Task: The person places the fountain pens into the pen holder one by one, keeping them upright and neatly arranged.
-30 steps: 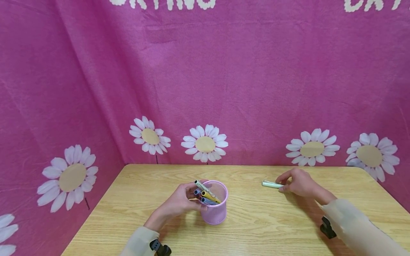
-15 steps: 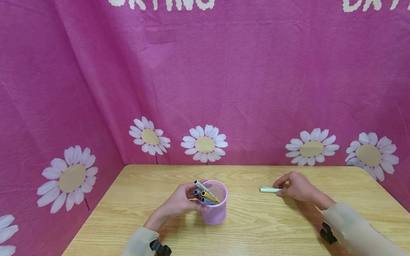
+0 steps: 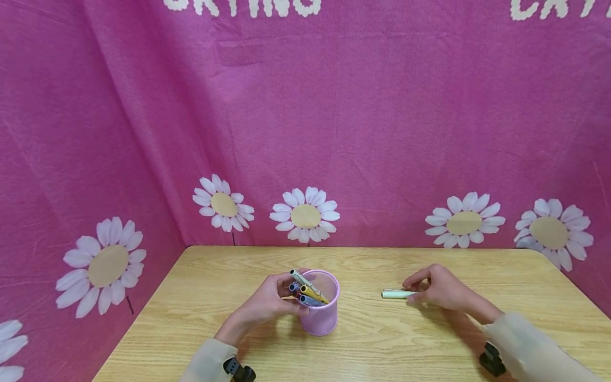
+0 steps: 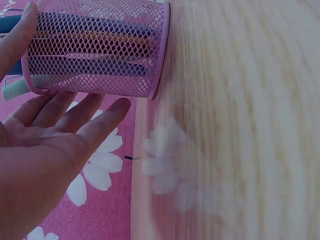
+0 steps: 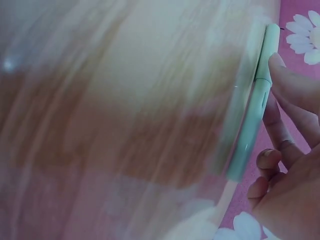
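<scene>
A pink mesh pen holder [image 3: 320,321] stands upright on the table, with several capped pens [image 3: 310,292] leaning in it toward its left rim. My left hand [image 3: 269,300] holds it from the left; in the left wrist view the thumb lies near the rim and the fingers stretch along the other side. To the right, my right hand [image 3: 441,289] pinches a pale green pen [image 3: 395,294] between thumb and fingers. That green pen [image 5: 255,105] lies level at the tabletop in the right wrist view, its clip on the far side, the other fingers curled loosely behind.
The wooden table [image 3: 363,345] has its back edge against a magenta curtain [image 3: 372,122] printed with white daisies. Bare wood lies between the pen holder and the green pen. Dark wrist straps [image 3: 491,359] show below the sleeves.
My right hand has come a little nearer and to the left, bringing the green pen with it and turning it more level across the view. The left hand and pen holder have stayed put.
</scene>
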`<state>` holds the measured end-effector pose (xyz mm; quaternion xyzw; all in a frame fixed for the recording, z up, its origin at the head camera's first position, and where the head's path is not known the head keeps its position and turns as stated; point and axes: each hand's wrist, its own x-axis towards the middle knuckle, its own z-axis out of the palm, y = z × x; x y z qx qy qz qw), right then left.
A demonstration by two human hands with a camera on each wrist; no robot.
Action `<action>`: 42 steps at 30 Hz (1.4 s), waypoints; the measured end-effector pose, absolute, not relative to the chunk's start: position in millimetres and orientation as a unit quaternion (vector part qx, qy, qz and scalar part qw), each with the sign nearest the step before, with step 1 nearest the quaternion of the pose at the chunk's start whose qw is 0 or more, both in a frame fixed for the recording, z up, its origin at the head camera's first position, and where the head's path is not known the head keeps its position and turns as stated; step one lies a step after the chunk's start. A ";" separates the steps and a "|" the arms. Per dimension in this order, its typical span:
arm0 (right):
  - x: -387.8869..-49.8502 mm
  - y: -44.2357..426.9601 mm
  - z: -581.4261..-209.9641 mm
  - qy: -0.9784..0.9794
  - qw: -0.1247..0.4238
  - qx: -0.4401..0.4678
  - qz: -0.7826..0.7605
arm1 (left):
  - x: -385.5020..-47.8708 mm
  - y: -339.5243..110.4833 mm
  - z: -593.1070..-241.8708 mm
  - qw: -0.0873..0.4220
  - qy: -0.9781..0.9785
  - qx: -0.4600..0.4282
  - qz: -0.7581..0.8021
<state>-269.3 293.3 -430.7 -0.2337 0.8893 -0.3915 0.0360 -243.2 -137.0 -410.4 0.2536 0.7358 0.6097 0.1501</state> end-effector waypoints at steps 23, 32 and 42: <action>-268.5 285.3 -430.4 0.870 0.070 -0.245 -0.423 | -244.5 -135.6 -411.0 0.145 0.725 0.267 0.618; -263.6 275.3 -430.4 0.858 0.087 -0.250 -0.439 | -245.2 -136.0 -410.6 0.151 0.726 0.255 0.620; -259.6 267.3 -434.0 0.849 0.095 -0.254 -0.453 | -245.2 -135.9 -410.4 0.152 0.730 0.253 0.617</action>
